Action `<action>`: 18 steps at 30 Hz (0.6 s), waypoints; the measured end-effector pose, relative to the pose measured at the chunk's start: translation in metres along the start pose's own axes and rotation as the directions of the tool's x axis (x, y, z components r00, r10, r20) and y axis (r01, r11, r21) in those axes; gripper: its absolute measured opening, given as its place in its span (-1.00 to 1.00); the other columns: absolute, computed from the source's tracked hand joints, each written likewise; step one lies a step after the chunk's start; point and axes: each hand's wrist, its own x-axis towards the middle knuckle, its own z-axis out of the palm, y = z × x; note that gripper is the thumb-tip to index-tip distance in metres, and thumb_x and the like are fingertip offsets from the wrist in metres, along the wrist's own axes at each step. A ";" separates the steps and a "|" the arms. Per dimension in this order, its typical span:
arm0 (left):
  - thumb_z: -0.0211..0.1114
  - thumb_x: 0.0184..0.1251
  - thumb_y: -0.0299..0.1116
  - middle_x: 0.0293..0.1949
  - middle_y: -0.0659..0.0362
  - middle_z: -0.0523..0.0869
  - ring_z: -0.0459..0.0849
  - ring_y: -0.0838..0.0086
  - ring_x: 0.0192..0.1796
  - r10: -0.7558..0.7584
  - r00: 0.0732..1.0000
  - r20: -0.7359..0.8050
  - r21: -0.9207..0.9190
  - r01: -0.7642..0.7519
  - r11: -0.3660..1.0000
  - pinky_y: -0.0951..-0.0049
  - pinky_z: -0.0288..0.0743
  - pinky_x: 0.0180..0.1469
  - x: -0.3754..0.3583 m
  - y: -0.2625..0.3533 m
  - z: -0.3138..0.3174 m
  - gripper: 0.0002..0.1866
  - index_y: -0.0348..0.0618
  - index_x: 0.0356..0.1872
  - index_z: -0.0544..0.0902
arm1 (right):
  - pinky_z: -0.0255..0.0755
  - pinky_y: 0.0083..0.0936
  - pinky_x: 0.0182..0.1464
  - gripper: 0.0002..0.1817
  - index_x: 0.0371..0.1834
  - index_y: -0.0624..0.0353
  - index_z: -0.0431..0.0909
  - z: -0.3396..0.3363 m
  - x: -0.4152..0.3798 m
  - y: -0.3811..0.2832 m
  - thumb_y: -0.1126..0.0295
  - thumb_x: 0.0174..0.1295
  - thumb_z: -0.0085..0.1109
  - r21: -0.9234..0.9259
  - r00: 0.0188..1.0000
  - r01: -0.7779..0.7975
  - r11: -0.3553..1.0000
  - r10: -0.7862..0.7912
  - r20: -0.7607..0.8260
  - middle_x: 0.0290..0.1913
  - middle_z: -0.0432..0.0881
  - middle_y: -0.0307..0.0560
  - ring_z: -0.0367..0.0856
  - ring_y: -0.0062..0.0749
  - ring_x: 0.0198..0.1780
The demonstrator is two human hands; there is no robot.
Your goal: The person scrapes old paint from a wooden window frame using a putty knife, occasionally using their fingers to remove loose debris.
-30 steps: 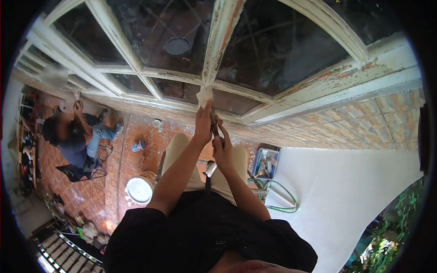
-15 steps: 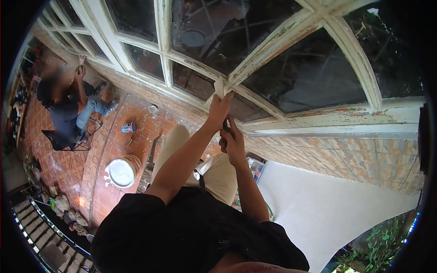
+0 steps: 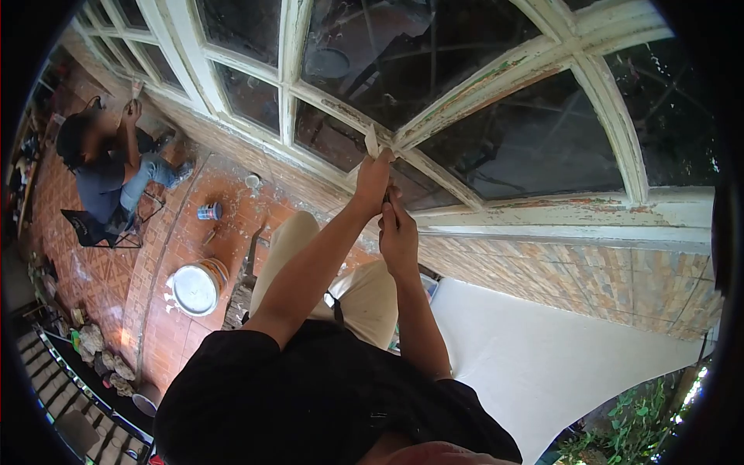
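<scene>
My left hand is closed around a pale folded strip, which sticks up past the fingers against the window frame. More of the pale material shows left of the wrist. Just below, my right hand grips a slim dark handle; the rest of that tool is hidden by the hands. Both hands are close to the joint where several wooden bars meet. White paint on these bars is worn and flaking, with green and reddish patches.
At left a person sits on a folding chair, one hand raised at the window. On the tiled floor stand a white-topped bucket, a blue can and a small cup. A white surface lies at right.
The view has shifted slightly. My right hand has turned a little and its fingers sit closer around the dark handle. My left hand stays by the same joint.
</scene>
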 end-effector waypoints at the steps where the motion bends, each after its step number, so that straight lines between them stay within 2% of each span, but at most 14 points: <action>1: 0.17 0.20 -0.26 -0.60 0.23 0.30 0.24 0.52 -0.70 0.002 1.000 0.006 0.004 -0.002 1.000 0.38 0.39 -0.70 -0.003 0.000 0.004 -0.73 -0.21 -0.21 0.39 | 0.31 -0.46 -0.36 -0.54 0.38 0.26 0.37 -0.004 0.000 -0.003 0.31 0.50 -0.10 -0.044 1.000 -0.015 0.999 0.015 0.009 -0.53 0.39 -0.10 0.32 -0.50 -0.48; 2: 0.16 0.23 -0.27 -0.62 0.27 0.19 0.18 0.53 -0.70 0.007 1.000 -0.025 -0.010 -0.007 1.000 0.37 0.31 -0.70 -0.006 -0.001 0.009 -0.78 -0.14 -0.33 0.32 | 0.31 -0.46 -0.36 -0.54 0.38 0.26 0.37 -0.008 0.000 0.001 0.31 0.50 -0.10 -0.039 1.000 -0.010 0.999 0.010 0.003 -0.53 0.39 -0.10 0.32 -0.50 -0.48; 3: 0.15 0.25 -0.28 -0.65 0.31 0.09 0.11 0.54 -0.70 0.016 0.998 -0.054 -0.019 -0.017 1.000 0.36 0.24 -0.71 -0.009 0.001 0.013 -0.75 -0.06 -0.45 0.25 | 0.23 -0.58 -0.42 -0.54 0.40 0.23 0.37 -0.011 0.001 0.006 0.31 0.50 -0.10 -0.009 1.000 0.018 1.000 -0.018 0.004 -0.51 0.37 -0.22 0.26 -0.61 -0.50; 4: 0.15 0.25 -0.28 -0.65 0.31 0.09 0.11 0.54 -0.70 0.028 0.999 -0.047 -0.012 -0.028 1.000 0.36 0.24 -0.71 -0.008 0.002 0.015 -0.75 -0.06 -0.45 0.25 | 0.15 -0.69 -0.48 -0.54 0.41 0.20 0.37 -0.012 0.003 0.009 0.31 0.51 -0.09 0.019 0.999 0.048 0.999 -0.049 0.010 -0.50 0.36 -0.33 0.20 -0.72 -0.52; 6: 0.14 0.24 -0.28 -0.66 0.31 0.08 0.10 0.52 -0.70 -0.052 0.994 -0.095 -0.049 0.047 0.998 0.32 0.25 -0.71 -0.007 0.006 0.017 -0.75 -0.06 -0.48 0.24 | 0.16 -0.68 -0.47 -0.55 0.40 0.18 0.38 -0.012 0.006 0.008 0.31 0.50 -0.08 0.019 0.999 0.045 0.999 -0.046 0.017 -0.51 0.37 -0.32 0.20 -0.71 -0.52; 7: 0.14 0.22 -0.28 -0.66 0.31 0.08 0.08 0.52 -0.70 -0.065 0.996 -0.057 -0.076 0.061 0.995 0.30 0.27 -0.70 -0.006 0.010 0.014 -0.75 -0.07 -0.48 0.24 | 0.15 -0.68 -0.48 -0.55 0.41 0.17 0.39 -0.010 0.006 0.004 0.31 0.50 -0.07 -0.025 0.998 0.058 0.998 -0.058 0.013 -0.51 0.36 -0.33 0.20 -0.72 -0.52; 12: 0.13 0.21 -0.30 -0.67 0.31 0.06 0.08 0.53 -0.71 -0.020 0.997 -0.075 -0.026 0.019 0.999 0.31 0.26 -0.69 -0.011 -0.002 0.021 -0.75 -0.06 -0.51 0.24 | 0.16 -0.66 -0.48 -0.55 0.40 0.14 0.40 -0.017 0.002 0.000 0.31 0.50 -0.08 -0.104 1.000 0.021 0.994 -0.021 -0.008 -0.51 0.35 -0.35 0.21 -0.72 -0.51; 14: 0.13 0.21 -0.31 -0.68 0.31 0.05 0.07 0.54 -0.72 0.002 0.997 -0.082 -0.030 -0.004 1.000 0.32 0.25 -0.69 -0.011 0.001 0.022 -0.75 -0.06 -0.52 0.24 | 0.17 -0.61 -0.47 -0.56 0.39 0.17 0.41 -0.023 -0.002 -0.009 0.30 0.50 -0.09 -0.021 1.000 0.022 1.000 -0.022 0.005 -0.54 0.33 -0.33 0.21 -0.68 -0.52; 16: 0.13 0.20 -0.32 -0.67 0.32 0.07 0.09 0.57 -0.72 -0.037 0.999 0.003 -0.109 0.037 0.993 0.34 0.27 -0.70 -0.011 0.005 0.022 -0.75 -0.03 -0.54 0.23 | 0.17 -0.60 -0.47 -0.56 0.38 0.18 0.41 -0.022 -0.001 -0.014 0.30 0.50 -0.09 -0.031 1.000 0.004 1.000 -0.003 0.007 -0.54 0.33 -0.32 0.21 -0.67 -0.52; 18: 0.13 0.20 -0.32 -0.67 0.32 0.09 0.09 0.57 -0.72 -0.022 1.000 -0.002 -0.105 0.022 0.994 0.35 0.28 -0.69 -0.009 0.008 0.026 -0.75 -0.02 -0.54 0.23 | 0.17 -0.59 -0.46 -0.56 0.38 0.19 0.42 -0.020 0.003 -0.015 0.29 0.50 -0.09 -0.026 1.000 -0.022 0.999 0.021 -0.012 -0.54 0.32 -0.31 0.21 -0.66 -0.52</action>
